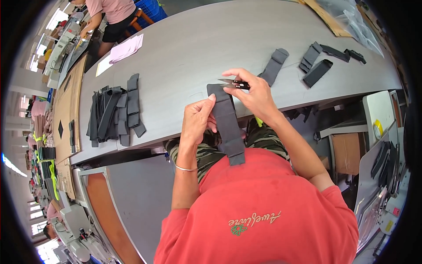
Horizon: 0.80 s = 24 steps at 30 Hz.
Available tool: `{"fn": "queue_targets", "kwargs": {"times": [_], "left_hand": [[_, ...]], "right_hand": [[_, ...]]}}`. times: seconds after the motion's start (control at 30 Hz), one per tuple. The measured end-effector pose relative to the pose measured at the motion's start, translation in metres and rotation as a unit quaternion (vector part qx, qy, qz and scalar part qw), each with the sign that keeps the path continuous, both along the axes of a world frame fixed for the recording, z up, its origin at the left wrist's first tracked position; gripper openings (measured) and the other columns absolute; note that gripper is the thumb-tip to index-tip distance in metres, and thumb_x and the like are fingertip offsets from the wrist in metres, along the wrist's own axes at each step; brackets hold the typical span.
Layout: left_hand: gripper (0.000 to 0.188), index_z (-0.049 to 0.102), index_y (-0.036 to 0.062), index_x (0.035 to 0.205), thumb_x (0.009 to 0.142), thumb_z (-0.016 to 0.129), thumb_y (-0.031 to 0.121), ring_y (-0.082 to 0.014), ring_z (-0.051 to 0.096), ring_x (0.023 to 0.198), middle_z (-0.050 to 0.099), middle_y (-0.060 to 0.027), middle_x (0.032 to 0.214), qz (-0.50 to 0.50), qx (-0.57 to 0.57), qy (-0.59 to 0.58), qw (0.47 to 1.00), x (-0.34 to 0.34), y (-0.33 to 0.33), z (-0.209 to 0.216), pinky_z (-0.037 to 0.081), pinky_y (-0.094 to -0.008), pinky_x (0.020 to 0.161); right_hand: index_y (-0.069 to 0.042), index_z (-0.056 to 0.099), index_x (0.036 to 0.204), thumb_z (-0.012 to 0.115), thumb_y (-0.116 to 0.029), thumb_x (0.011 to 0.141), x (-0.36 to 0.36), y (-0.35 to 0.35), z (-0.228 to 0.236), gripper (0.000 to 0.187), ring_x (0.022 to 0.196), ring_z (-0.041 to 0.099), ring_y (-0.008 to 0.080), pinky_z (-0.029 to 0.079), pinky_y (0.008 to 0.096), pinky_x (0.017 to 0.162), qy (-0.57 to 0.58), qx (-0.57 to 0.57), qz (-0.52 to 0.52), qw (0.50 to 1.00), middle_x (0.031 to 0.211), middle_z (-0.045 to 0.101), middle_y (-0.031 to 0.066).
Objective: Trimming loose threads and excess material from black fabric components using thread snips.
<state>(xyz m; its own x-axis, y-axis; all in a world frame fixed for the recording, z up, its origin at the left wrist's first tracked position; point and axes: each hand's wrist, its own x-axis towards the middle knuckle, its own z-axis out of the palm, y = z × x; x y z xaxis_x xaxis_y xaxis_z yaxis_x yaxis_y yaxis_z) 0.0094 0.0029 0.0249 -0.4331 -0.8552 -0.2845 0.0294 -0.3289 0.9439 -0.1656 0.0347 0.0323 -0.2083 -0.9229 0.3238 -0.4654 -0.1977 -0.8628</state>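
My left hand (198, 118) pinches a long dark grey fabric strip (227, 119) near its top, thumb on the front. The strip has stitched cross folds and hangs over the table's front edge down to my red shirt. Black thread snips (237, 84) are gripped in my right hand (255, 92), blades pointing left and slightly apart, just above the strip's upper end. Whether the blades touch the fabric or a thread I cannot tell.
On the grey table (176, 53) lie a pile of dark strips (115, 110) at left and several looser pieces (317, 72) at right. Pink sheets (126, 48) rest farther back. Clear plastic (356, 24) covers the far right corner. Another person (112, 17) works beyond the table, upper left.
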Motion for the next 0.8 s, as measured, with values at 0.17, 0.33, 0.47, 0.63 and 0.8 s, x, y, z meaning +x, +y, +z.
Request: {"fn": "queue_targets", "kwargs": {"times": [0.17, 0.33, 0.47, 0.63, 0.8], "left_hand": [[0.046, 0.055, 0.0031, 0.058, 0.092, 0.060, 0.035, -0.0093, 0.045, 0.036, 0.051, -0.0029, 0.051, 0.041, 0.009, -0.039, 0.998, 0.010, -0.005, -0.013, 0.034, -0.0219, 0.032], [0.046, 0.054, 0.0045, 0.057, 0.091, 0.061, 0.034, -0.0083, 0.039, 0.034, 0.048, -0.0018, 0.049, 0.044, 0.009, -0.057, 0.997, 0.011, -0.007, -0.021, 0.028, -0.0225, 0.031], [0.045, 0.054, 0.0050, 0.057, 0.091, 0.061, 0.033, -0.0077, 0.039, 0.035, 0.048, -0.0016, 0.049, 0.044, 0.029, -0.049, 0.997, 0.010, -0.008, -0.020, 0.028, -0.0219, 0.031], [0.039, 0.058, 0.0052, 0.063, 0.092, 0.060, 0.031, -0.0085, 0.045, 0.037, 0.053, -0.0035, 0.052, 0.032, 0.071, -0.004, 0.997, 0.011, -0.006, -0.020, 0.030, -0.0206, 0.030], [0.038, 0.060, 0.0020, 0.066, 0.092, 0.059, 0.030, -0.0117, 0.053, 0.040, 0.058, -0.0075, 0.056, 0.024, 0.093, 0.002, 0.995, 0.014, -0.005, -0.021, 0.030, -0.0203, 0.031]], "right_hand": [[-0.015, 0.067, 0.098, 0.069, -0.016, 0.079, -0.013, 0.023, -0.007, 0.019, 0.073, 0.054, 0.0183, 0.039, 0.0305, 0.066, 0.119, -0.098, 0.018, 0.988, 0.075, 0.059, 0.0009], [-0.014, 0.071, 0.092, 0.070, -0.011, 0.074, -0.013, 0.040, -0.017, 0.018, 0.061, 0.043, 0.0201, 0.032, 0.0320, 0.058, 0.250, -0.133, 0.058, 0.957, 0.066, 0.051, 0.0004], [-0.015, 0.071, 0.092, 0.071, -0.014, 0.074, -0.011, 0.040, -0.022, 0.018, 0.060, 0.043, 0.0199, 0.032, 0.0322, 0.057, 0.274, -0.142, 0.050, 0.950, 0.065, 0.049, 0.0003], [-0.015, 0.070, 0.091, 0.070, -0.013, 0.075, -0.003, 0.037, -0.032, 0.016, 0.059, 0.043, 0.0202, 0.031, 0.0315, 0.055, 0.247, -0.160, 0.037, 0.955, 0.066, 0.050, 0.0004], [-0.012, 0.070, 0.090, 0.068, -0.009, 0.076, 0.000, 0.041, -0.043, 0.015, 0.059, 0.047, 0.0207, 0.036, 0.0316, 0.056, 0.191, -0.130, 0.021, 0.973, 0.068, 0.054, 0.0015]]}}
